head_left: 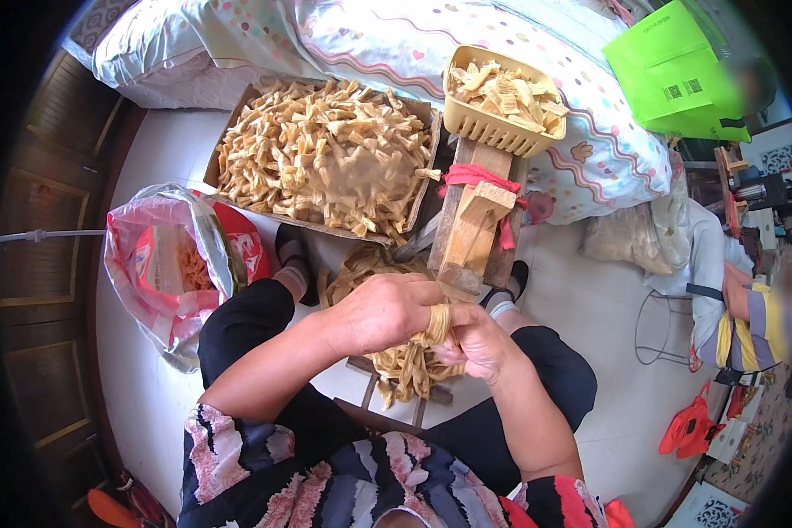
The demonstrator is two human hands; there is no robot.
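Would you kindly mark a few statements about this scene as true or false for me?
1. Both hands grip a bundle of tan strips. True: the left hand and the right hand close on it.
2. The yellow slotted plastic basket is empty. False: it holds tan pieces.
3. The big cardboard tray is heaped with tan knotted pieces. True.
4. The pink plastic bag lies on the person's right. False: it lies on the left.

Tan strips point(411, 356); yellow basket point(493, 123); red band point(475, 176); green bag point(673, 75); polka-dot quilt point(396, 35).
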